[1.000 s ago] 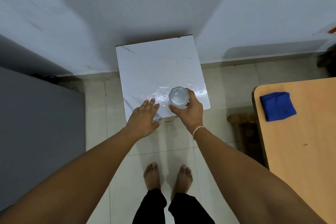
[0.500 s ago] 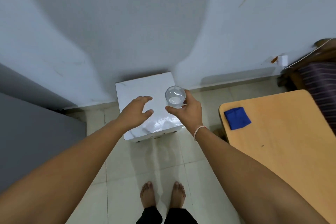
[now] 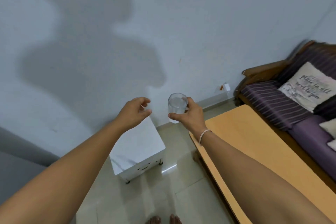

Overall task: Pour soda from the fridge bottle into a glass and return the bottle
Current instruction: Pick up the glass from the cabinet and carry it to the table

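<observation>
Right grip (image 3: 189,114) has lifted the glass (image 3: 177,105) off the white bench (image 3: 138,143) below it, left grip (image 3: 135,114) empty, half-curled beside; carrying step underway, no bottle seen.

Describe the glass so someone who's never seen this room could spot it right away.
Start at the long wooden table on the right and follow the right arm lying over it up to the right hand. That hand holds the glass in the air against the pale wall. It is the only clear, faceted thing here.
</observation>
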